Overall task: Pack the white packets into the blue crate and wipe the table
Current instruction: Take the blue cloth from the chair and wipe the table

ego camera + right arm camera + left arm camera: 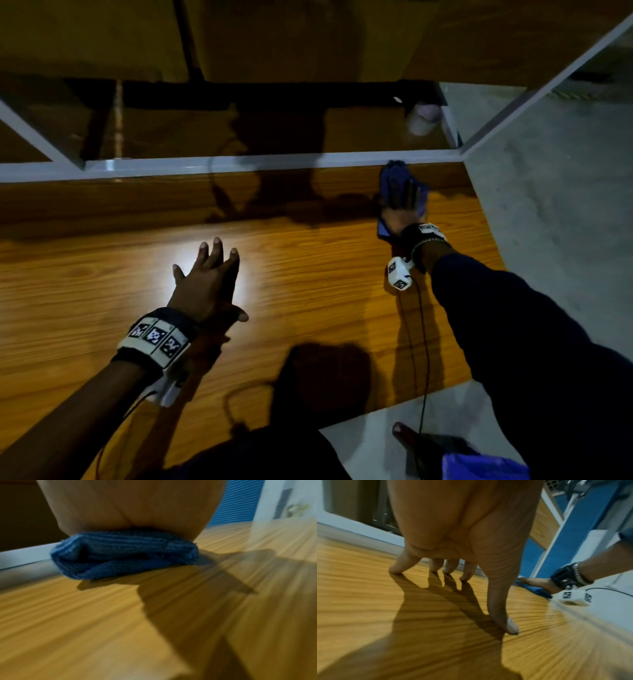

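At the far right corner of the wooden table, the right hand lies flat on a folded blue cloth, fingers straight and pressed together, pushing the cloth down against the wood just beside the pale rail that runs along the table's far edge. From the right wrist view the cloth bulges in thick folds from under the palm, with its left end against the rail. Nearer and further left, the left hand is spread wide over the middle of the table and holds nothing; the left wrist view shows its fingertips and thumb touching the wood, the palm raised above it. Both wrists carry dark straps with black-and-white marker tags, and a thin cable hangs from the right wrist past the table's near right edge. A scrap of blue plastic shows at the near right, low by the grey floor; whether it belongs to the crate cannot be told. No white packets can be made out.
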The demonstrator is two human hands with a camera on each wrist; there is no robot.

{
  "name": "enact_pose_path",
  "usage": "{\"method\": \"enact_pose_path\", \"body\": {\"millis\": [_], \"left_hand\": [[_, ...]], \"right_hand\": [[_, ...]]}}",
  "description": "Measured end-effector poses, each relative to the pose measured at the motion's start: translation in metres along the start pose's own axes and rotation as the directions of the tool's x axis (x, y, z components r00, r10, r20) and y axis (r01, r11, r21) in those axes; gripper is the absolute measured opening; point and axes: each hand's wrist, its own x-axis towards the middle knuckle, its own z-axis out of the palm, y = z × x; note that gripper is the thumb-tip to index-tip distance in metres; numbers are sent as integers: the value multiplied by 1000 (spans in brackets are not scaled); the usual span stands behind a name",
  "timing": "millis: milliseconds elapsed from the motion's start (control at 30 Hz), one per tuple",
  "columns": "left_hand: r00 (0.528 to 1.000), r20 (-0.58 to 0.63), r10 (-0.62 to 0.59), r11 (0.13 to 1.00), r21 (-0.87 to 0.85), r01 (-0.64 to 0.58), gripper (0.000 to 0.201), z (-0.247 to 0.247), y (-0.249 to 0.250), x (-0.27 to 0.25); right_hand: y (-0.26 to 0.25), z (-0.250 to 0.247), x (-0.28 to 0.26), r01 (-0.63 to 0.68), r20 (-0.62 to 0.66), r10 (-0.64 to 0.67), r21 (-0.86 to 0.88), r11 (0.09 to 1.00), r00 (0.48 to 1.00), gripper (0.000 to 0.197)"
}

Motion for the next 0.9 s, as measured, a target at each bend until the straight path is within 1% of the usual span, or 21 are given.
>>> {"method": "enact_pose_path", "body": {"millis": [33,100,200,267,333,367,433,467,500,567,633,767,900], "left_hand": [[1000,-5,-1,1000,-2,1,144,1,-1,0],[1000,-16,-9,1000,-8,9,145,1,0,0],[1000,-20,-23,999,-26,22,145,2,0,0],[1000,-18,-14,1000,-26,14,144,2,-1,1],[1000,-14,-8,1000,-17,8,144,2,-1,3],[1000,-7,-7,1000,-3,7,145,1,-1,3],[1000,13,-6,999,32,5,145,0,2,4],[1000,22,-7,999,44,6,146,-1,4,4],[999,32,-9,999,53,7,147,-2,5,4],[999,40,-18,998,65,16,147,-5,9,4],[999,36,-23,997,70,20,145,-6,11,3],[999,43,-27,996,81,23,145,-8,10,1],[1000,21,18,997,73,-19,143,-7,3,-1]], "right_hand": [[7,-4,4,5,-25,-5,-9,1000,1000,71],[20,-14,11,43,-77,-46,-39,998,996,73],[32,-18,20,61,-86,-63,-32,998,994,81],[32,-17,20,53,-71,-56,-45,998,996,79],[27,-17,17,42,-91,-48,-63,997,995,78],[26,-14,18,35,-106,-40,-53,998,994,79],[19,-11,12,8,-71,-5,34,999,997,85],[14,-7,7,14,-46,-11,68,998,999,87],[8,-1,0,36,-34,-34,57,998,999,82],[-4,13,-13,102,-81,-104,-36,994,991,70],[-24,24,-28,122,-115,-129,-64,990,985,70],[-68,50,-63,180,-45,-184,-85,980,982,70],[-113,90,-108,267,-109,-279,-110,957,954,66]]}}
